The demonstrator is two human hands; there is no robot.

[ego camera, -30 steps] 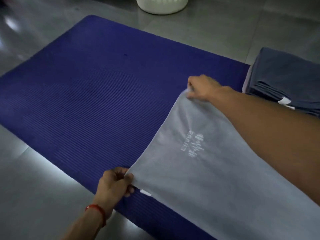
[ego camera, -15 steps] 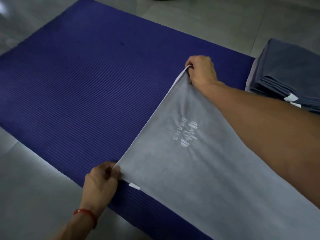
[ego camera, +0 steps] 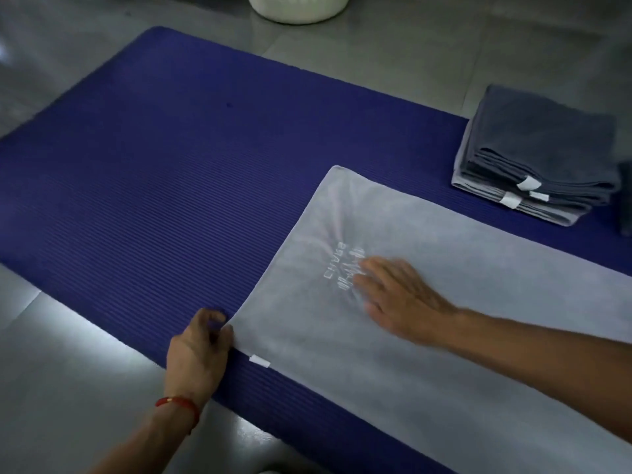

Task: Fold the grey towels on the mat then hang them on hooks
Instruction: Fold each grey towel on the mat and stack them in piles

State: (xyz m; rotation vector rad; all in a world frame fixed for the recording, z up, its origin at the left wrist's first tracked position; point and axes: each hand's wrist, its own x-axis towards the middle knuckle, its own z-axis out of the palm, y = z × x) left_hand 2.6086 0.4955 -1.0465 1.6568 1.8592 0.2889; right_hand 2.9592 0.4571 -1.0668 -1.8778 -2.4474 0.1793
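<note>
Towel (ego camera: 427, 336) is down flat on the blue mat (ego camera: 154, 200) from what I can see on my feed; light grey one, with white lettering (ego camera: 342, 268) stitched near its far end. Left hand (ego camera: 196, 350) has the near corner; fingers curled and pinching the cloth edge right there at the mat's front side, with a red thread band (ego camera: 178, 403) on that wrist. Just right of that pinch a small white tag (ego camera: 260, 360) sticks out from the towel's hem. Right hand (ego camera: 400, 299) lies further along the towel from the pinched corner, fingers spread out straight, palm down on the fabric and partly over the lettering; it's blurred, so I can't tell how hard it presses; it's holding nothing. Faint creases fan out in the cloth around those fingers. Way off beyond the right hand, at the mat's far right edge, sits a stack of folded dark grey towels (ego camera: 540, 159) with white tags showing. Past the mat's far side, a white basket (ego camera: 297, 8) stands on the grey tiled floor (ego camera: 68, 388).
</note>
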